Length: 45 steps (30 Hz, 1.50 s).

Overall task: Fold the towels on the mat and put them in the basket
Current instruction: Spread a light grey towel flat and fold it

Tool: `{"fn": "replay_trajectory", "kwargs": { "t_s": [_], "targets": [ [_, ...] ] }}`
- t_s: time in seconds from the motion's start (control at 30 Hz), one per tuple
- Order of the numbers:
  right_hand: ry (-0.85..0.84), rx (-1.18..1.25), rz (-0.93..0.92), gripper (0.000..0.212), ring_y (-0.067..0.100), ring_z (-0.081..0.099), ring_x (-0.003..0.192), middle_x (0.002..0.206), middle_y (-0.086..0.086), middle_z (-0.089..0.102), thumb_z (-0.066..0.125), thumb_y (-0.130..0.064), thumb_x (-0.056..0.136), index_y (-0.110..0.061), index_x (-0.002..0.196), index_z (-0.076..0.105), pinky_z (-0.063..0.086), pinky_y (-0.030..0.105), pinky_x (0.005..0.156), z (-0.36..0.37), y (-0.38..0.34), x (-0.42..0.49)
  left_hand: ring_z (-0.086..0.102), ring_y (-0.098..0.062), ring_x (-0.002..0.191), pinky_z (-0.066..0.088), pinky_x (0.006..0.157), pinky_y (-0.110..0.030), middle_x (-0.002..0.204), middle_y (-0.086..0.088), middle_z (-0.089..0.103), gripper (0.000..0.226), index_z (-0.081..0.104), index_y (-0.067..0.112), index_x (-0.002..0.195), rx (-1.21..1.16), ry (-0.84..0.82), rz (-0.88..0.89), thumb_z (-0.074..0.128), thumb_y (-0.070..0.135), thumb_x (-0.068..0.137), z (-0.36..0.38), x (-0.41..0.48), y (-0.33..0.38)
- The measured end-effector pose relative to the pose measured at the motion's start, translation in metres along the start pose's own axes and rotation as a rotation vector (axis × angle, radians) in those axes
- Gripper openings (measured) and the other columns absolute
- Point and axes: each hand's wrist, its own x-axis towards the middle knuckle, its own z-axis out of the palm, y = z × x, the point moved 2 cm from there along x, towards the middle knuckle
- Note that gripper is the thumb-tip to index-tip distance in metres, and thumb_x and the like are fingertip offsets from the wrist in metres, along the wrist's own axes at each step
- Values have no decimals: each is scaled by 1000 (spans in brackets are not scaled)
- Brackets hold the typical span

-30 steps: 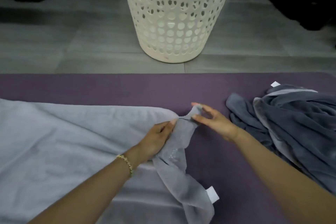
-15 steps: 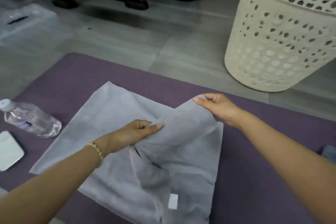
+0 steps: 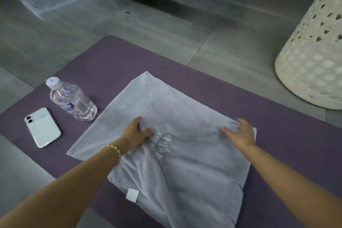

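Left hand (image 3: 136, 133): lies on the pale grey towel (image 3: 185, 172) with the thumb spread to the side. Cloth bunches in creases under the palm. Whether the fingers pinch a fold or only press cannot be determined. A gold bead bracelet (image 3: 113, 151) sits on this wrist.

Right hand (image 3: 238, 133): released, fingers straight and spread, pressing flat on the towel close to its right-hand edge.

Towel: spread on the purple mat (image 3: 111, 57) under both hands, doubled over, with the upper layer's edge running between them. White lettering (image 3: 162, 146) shows just beside the left thumb, too blurred to read. A white tag (image 3: 132, 194) sits at the near edge, below the left forearm.

Basket (image 3: 314, 61): cream, perforated, standing on the grey floor beyond and to the right of the right hand, off the mat. Its interior is out of view.

Left of the left hand, on the mat: a clear water bottle (image 3: 74, 101) lying on its side, then a white phone (image 3: 42, 127) face down.

Far beyond the left hand, on the floor: a clear plastic box (image 3: 57, 0), contents dark and indistinct.
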Motion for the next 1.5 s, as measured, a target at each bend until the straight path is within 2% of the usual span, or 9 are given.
{"fn": "replay_trajectory", "kwargs": {
  "t_s": [0.1, 0.2, 0.4, 0.53, 0.77, 1.0, 1.23, 1.43, 1.5],
  "targets": [
    [115, -38, 245, 86, 37, 35, 132, 143, 22, 38, 79, -40, 74, 1, 138, 40, 33, 45, 107, -29, 59, -20, 20, -30, 142, 18, 116, -35, 154, -15, 20, 78, 20, 27, 150, 442, -43, 94, 60, 49, 86, 14, -6, -5],
    [72, 87, 365, 74, 37, 50, 118, 133, 21, 50, 76, -41, 77, 2, 131, 49, 45, 47, 97, -37, 91, -35, -7, -25, 147, -2, 118, -38, 160, -3, -8, 86, 6, 36, 151, 724, -142, 283, 36, 75, 79, 38, -18, 5],
    [14, 133, 211, 27, 30, 62, 85, 90, 17, 66, 70, -28, 85, -2, 86, 63, 49, 40, 74, -11, 89, -55, -7, -20, 147, -4, 117, -36, 160, 3, -6, 97, 9, 40, 150, 737, -359, 368, 12, 84, 64, 106, -44, 12],
    [138, 178, 106, 24, 32, 59, 89, 92, 12, 60, 49, -26, 98, -2, 96, 51, 40, 33, 71, 0, 86, -72, -6, -20, 147, -2, 118, -36, 160, 7, -8, 127, 2, 42, 149, 797, -347, 442, -19, 96, 37, 118, -50, 15],
    [226, 320, -8, 24, 13, 51, 65, 73, 0, 55, 50, -24, 98, -5, 84, 46, 39, 31, 62, -41, 125, -78, -6, -17, 147, -4, 117, -33, 160, 8, -8, 122, -4, 40, 149, 822, -381, 562, -31, 88, 41, 159, -73, 36],
    [317, 230, 33, 30, 16, 41, 60, 67, 4, 45, 53, -23, 97, -8, 73, 42, 38, 32, 57, -145, 231, -85, -15, -16, 146, -11, 115, -32, 159, 6, -14, 60, -6, 32, 151, 869, -570, 728, 21, 51, 100, 252, -112, 73],
    [418, 120, 156, 36, 20, 38, 58, 62, 5, 37, 55, -21, 95, -9, 68, 35, 32, 32, 56, -233, 306, -93, -11, -11, 146, -8, 116, -28, 159, 9, -8, 58, 3, 33, 152, 811, -713, 816, 24, 50, 100, 331, -156, 99],
    [396, 90, 145, 59, 17, 45, 73, 82, -1, 42, 63, -66, 72, -15, 91, 43, 40, 29, 74, -244, 312, -80, 31, -17, 135, 23, 111, -28, 144, 2, 39, 73, 40, 23, 141, 641, -495, 832, 22, 64, 84, 312, -144, 105],
    [348, -15, 33, 55, 20, 48, 99, 106, 3, 49, 71, -54, 76, -15, 109, 52, 40, 33, 91, -234, 289, -69, 39, -20, 124, 33, 104, -31, 133, 1, 45, 73, 47, 21, 134, 565, -377, 761, 29, 65, 78, 288, -130, 103]
  ]
}}
